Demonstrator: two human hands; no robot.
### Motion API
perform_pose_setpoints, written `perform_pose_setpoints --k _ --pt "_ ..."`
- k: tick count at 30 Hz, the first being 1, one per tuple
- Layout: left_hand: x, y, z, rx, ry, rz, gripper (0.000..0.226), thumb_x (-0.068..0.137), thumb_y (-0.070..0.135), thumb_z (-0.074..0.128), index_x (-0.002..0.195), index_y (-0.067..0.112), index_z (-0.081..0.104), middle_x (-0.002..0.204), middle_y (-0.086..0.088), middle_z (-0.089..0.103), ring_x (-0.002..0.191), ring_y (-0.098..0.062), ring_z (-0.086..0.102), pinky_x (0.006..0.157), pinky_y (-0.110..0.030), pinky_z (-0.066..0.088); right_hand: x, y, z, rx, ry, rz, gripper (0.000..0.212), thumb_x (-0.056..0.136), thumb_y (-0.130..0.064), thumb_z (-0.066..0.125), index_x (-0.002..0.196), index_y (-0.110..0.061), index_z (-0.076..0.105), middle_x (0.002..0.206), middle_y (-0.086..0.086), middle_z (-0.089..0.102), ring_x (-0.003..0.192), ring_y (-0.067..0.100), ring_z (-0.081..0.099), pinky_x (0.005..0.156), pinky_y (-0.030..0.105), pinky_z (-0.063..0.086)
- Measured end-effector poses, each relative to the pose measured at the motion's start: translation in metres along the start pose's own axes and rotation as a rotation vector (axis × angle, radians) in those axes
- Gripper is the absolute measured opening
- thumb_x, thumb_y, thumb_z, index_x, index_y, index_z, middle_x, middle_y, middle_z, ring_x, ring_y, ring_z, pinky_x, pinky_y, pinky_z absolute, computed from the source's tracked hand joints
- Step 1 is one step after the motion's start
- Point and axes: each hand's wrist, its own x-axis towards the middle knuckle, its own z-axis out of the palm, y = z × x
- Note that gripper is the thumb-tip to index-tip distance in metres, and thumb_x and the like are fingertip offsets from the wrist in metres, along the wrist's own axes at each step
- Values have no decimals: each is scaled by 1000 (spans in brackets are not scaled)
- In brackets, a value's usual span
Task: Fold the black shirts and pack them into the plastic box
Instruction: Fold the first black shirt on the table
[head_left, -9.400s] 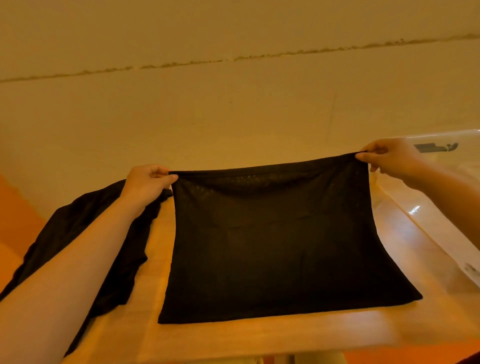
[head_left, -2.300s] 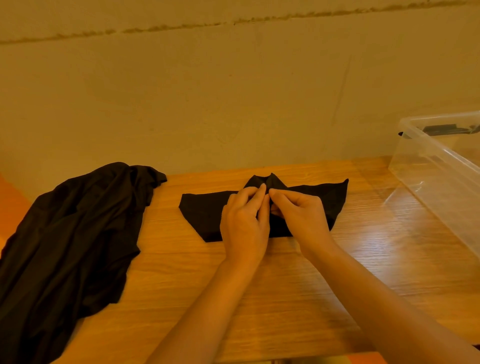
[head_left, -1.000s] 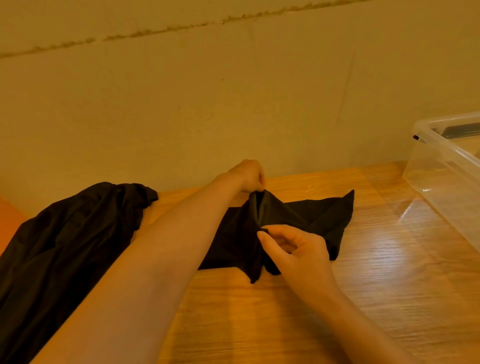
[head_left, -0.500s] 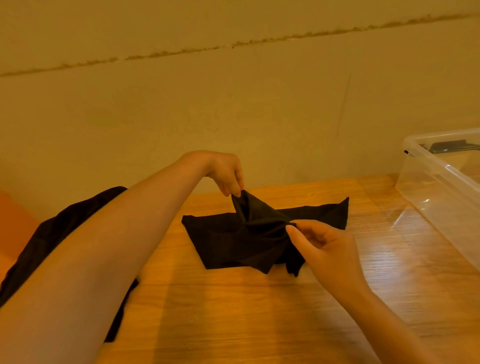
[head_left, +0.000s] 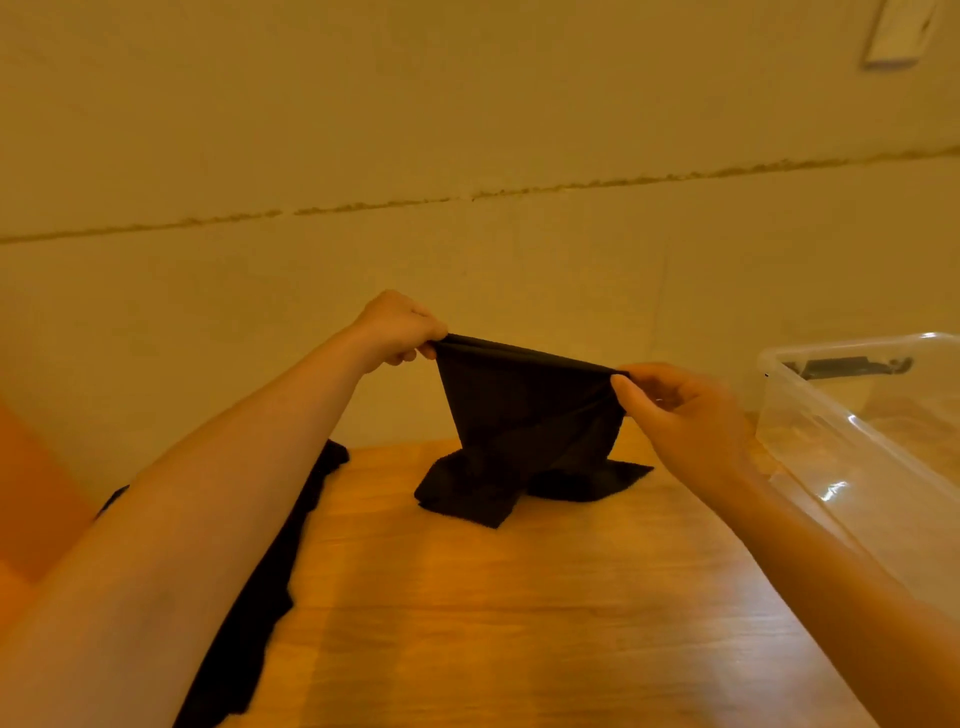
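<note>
The fingers (head_left: 621, 385) of the right hand (head_left: 685, 415) are being pinched shut on one end of a folded edge of a black shirt (head_left: 524, 415), thumb against forefinger. The fingers (head_left: 428, 349) of the left hand (head_left: 397, 327) are being curled tightly around the other end of the same edge. Between the two hands the edge is being held taut and lifted, with the left end slightly higher. Below it the cloth is hanging in a narrowing shape, and its lower part is being left bunched on the desk (head_left: 519, 597), near the far edge and about midway along it.

A second black shirt (head_left: 270, 597) is lying crumpled toward the left edge of the desk, partly hidden by the left forearm.

A clear plastic box (head_left: 841, 452) is standing open at the right edge of the desk, just beside the right hand. No shirt is seen in it. Only a dark object, probably a latch or handle, is showing at its far rim.

Judging from the hold, the fold is likely to be spoiled if either pinch slips, since the thin fabric is being gripped only at its ends. The bunched lower part could also be dragged crooked across the wood, leaving layers uneven before packing.
</note>
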Motion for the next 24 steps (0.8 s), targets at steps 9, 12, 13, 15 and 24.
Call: perform_pose_setpoints --k 9,12,13,15,24 --pt "-40 55 -66 -329 141 51 17 88 14 61 102 4 66 81 -9 74 65 -12 72 49 -18 50 84 -40 -25 4 45 -37 13 93 -22 59 96 -22 72 83 -10 71 74 6 68 69 16 55" --pt "-52 63 -82 -377 76 116 17 86 18 70 99 7 66 91 -11 75 79 -16 73 63 -22 56 102 -55 -31 6 37 -28 15 95 -22 57 100 -18 70 88 -5 71 79 8 68 68 16 55" --pt "-56 64 -87 -367 36 143 22 83 20 73 100 8 67 92 -10 75 83 -16 73 66 -23 56 106 -59 -33 12 33 -23 13 95 -22 56 98 -19 69 88 -4 71 80 8 68 70 18 56" --pt "-63 64 -96 -314 -21 190 29 79 19 76 104 8 69 93 -7 75 87 -16 73 66 -21 56 113 -66 -39 8 3 -5 12 96 -22 56 95 -23 68 88 -5 71 83 9 68 76 23 56" --pt "-71 69 -105 -122 42 201 19 77 26 78 89 12 71 68 1 69 51 -5 58 53 -19 45 125 -83 -63 -47 -225 110 15 96 -20 55 89 -19 68 87 1 70 80 10 67 74 23 54"
